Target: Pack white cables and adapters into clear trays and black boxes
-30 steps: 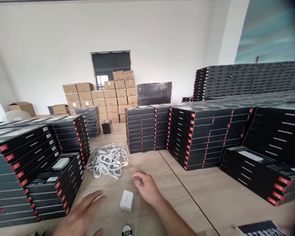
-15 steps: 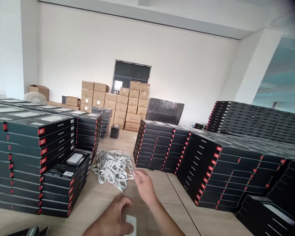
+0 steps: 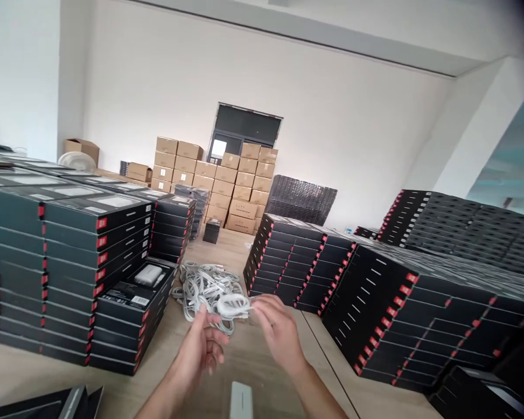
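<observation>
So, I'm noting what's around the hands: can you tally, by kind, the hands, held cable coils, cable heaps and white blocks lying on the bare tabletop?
Hands: 2, left hand and right hand
Held coil: 1
Cable heap: 1, its separate cables too tangled to count
White block: 1
Total: 5

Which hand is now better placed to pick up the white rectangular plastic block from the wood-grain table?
Probably the left hand: it looks open and unloaded, while the right hand pinches a coiled white cable.

Right fingers [image 3: 271, 309] holding coiled cable [image 3: 222, 306], black boxes [image 3: 70, 244]
</observation>
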The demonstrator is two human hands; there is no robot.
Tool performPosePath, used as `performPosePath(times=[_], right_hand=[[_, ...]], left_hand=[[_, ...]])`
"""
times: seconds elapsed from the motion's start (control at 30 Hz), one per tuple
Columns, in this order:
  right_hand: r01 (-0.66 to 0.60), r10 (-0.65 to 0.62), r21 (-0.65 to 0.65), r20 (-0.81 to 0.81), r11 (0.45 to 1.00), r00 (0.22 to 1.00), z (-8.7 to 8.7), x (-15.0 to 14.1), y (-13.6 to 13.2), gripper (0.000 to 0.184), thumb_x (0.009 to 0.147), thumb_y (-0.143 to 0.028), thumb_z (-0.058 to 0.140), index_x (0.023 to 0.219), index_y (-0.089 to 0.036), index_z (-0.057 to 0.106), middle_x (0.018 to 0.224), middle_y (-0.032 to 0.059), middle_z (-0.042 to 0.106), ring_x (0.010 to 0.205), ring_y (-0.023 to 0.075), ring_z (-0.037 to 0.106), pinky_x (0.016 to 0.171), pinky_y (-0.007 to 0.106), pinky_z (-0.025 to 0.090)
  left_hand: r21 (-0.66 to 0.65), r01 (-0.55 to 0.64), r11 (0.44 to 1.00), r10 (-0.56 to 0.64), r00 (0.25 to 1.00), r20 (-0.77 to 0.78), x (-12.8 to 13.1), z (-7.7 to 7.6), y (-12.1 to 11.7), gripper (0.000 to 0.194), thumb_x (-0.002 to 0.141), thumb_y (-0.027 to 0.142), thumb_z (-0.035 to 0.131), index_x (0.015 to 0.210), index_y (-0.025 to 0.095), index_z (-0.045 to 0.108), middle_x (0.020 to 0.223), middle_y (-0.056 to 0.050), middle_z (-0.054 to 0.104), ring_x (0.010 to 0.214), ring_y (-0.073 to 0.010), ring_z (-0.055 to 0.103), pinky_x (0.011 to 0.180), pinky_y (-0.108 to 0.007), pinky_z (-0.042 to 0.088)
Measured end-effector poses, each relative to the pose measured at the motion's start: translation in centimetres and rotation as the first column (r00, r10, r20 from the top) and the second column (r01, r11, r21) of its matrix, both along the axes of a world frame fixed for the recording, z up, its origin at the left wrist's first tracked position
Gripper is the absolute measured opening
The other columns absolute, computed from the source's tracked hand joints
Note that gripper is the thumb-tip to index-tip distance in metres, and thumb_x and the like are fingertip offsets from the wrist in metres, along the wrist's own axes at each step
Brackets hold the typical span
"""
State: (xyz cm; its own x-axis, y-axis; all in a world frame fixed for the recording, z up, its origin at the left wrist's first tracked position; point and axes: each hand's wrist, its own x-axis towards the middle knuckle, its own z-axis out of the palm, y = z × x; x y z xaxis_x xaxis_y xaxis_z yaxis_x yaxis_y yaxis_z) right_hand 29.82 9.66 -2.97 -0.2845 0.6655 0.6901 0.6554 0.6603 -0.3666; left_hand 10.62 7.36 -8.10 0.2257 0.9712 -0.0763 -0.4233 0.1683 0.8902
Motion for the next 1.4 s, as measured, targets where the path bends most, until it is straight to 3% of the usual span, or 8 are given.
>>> performPosePath(times=[0.1,0.2,0.3,0.43,0.6,0.83,1.07,1.4], right_hand=[[-0.112,0.089,0.156,0.148,0.981,0.985,-0.8,0.5,-3.4,0.025,0.090,-0.015,0.054,0.101,-0.030,0.072,0.099,0.0040,0.073,0.100,0.0231,0.063,0.089,0.039,0.051],[0.050,-0.041,0.184,-0.053,0.982,0.998,-2.7,0.5,-4.9,0.025,0.089,-0.018,0.057,0.106,-0.030,0.071,0.116,0.0066,0.067,0.110,0.0256,0.058,0.092,0.041,0.048],[0.108,-0.162,-0.149,-0.418,0.983,0.894,-3.8,0.8,-5.2,0.030,0.088,-0.036,0.059,0.115,-0.025,0.067,0.120,0.0113,0.064,0.105,0.0270,0.059,0.081,0.038,0.051],[-0.350,-0.061,-0.486,-0.648,0.801,0.759,-3.6,0.9,-5.6,0.031,0.084,-0.047,0.064,0.097,-0.020,0.074,0.082,0.0045,0.070,0.072,0.0177,0.060,0.066,0.029,0.048],[-0.441,-0.115,-0.407,-0.826,0.800,0.552,-3.5,0.5,-5.7,0.034,0.082,-0.049,0.066,0.089,-0.017,0.073,0.072,0.0018,0.068,0.063,0.0133,0.055,0.060,0.025,0.044],[-0.384,-0.197,-0.389,-0.870,0.838,0.451,-3.5,0.4,-5.5,0.038,0.077,-0.054,0.070,0.087,-0.017,0.071,0.069,0.0024,0.068,0.060,0.0150,0.060,0.053,0.024,0.047],[-0.361,-0.191,-0.424,-0.826,0.831,0.531,-3.0,-0.7,-5.9,0.040,0.074,-0.055,0.072,0.085,-0.016,0.070,0.072,0.0037,0.069,0.059,0.0171,0.065,0.047,0.024,0.048],[-0.446,-0.274,-0.372,-0.923,0.814,0.270,-3.5,-1.0,-6.7,0.037,0.074,-0.051,0.074,0.087,-0.017,0.067,0.062,-0.0002,0.066,0.052,0.0140,0.065,0.042,0.018,0.040]], left_hand=[[-0.073,0.163,0.984,-0.160,0.986,0.052,0.0,1.8,-1.5,0.061,0.071,0.075,0.051,0.095,0.019,0.056,0.065,-0.001,0.065,0.039,-0.0095,0.050,0.035,-0.018,0.016],[0.009,0.169,0.986,-0.168,0.983,-0.080,0.7,2.2,-2.7,0.045,0.070,0.060,0.067,0.084,0.019,0.056,0.060,0.003,0.062,0.037,-0.0049,0.042,0.036,-0.017,0.013],[0.112,0.127,0.986,-0.111,0.984,-0.138,1.9,1.6,-3.4,0.039,0.077,0.057,0.063,0.085,0.019,0.056,0.065,0.003,0.063,0.046,-0.0048,0.045,0.042,-0.016,0.024],[0.169,0.186,0.968,-0.160,0.975,-0.157,3.1,0.9,-4.0,0.038,0.083,0.056,0.057,0.093,0.019,0.056,0.072,0.000,0.064,0.050,-0.0065,0.048,0.044,-0.017,0.028],[0.147,0.365,0.919,-0.340,0.925,-0.169,3.3,0.7,-4.2,0.041,0.080,0.051,0.063,0.105,0.019,0.055,0.097,-0.008,0.067,0.054,-0.0094,0.055,0.042,-0.019,0.034],[0.113,0.335,0.935,-0.316,0.935,-0.158,3.2,1.0,-4.2,0.041,0.080,0.046,0.064,0.109,0.018,0.056,0.100,-0.009,0.068,0.057,-0.0120,0.061,0.045,-0.021,0.039],[0.063,0.213,0.975,-0.199,0.963,-0.181,3.1,0.6,-3.7,0.021,0.080,0.033,0.055,0.094,0.018,0.056,0.072,-0.002,0.068,0.047,-0.0099,0.056,0.041,-0.018,0.033],[-0.019,0.386,0.922,-0.386,0.922,0.017,2.9,1.3,-4.7,0.034,0.079,0.045,0.064,0.095,0.017,0.056,0.055,0.003,0.060,0.033,-0.0060,0.044,0.033,-0.016,0.021]])
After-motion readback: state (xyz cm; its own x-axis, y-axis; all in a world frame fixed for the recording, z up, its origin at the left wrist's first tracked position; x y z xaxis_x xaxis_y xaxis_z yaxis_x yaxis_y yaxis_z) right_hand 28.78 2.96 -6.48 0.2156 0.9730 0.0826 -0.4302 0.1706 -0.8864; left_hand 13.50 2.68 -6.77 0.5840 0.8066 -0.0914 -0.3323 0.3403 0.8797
